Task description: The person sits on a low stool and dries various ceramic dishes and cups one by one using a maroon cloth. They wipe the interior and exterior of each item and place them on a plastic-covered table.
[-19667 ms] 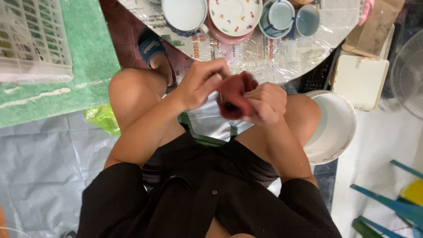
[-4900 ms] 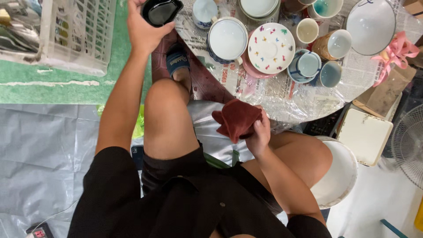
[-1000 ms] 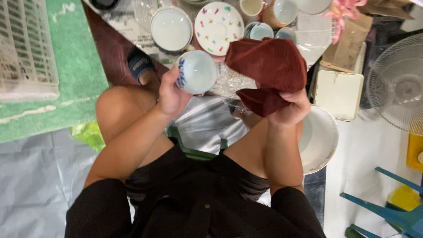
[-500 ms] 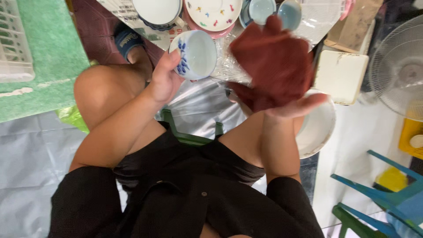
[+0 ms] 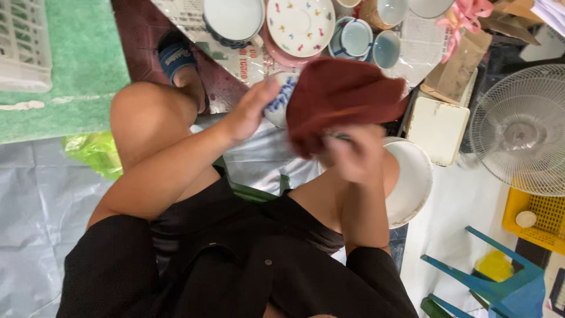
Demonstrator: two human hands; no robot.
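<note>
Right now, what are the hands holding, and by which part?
The left hand grips a blue-patterned white cup by its outer side. The right hand holds a dark red cloth by its lower edge, draped over the cup.

Just one view here: the head-worn camera is looking steeply down past the person's chest and over the bare knees at the floor. It's sitting close to the left hand (image 5: 250, 112) and right hand (image 5: 351, 156), which are filling mid-frame. Farther ahead, along the top edge, it's catching the dotted white ceramic plate (image 5: 301, 25); the white wire-guard floor fan (image 5: 521, 129) is showing at right.
</note>
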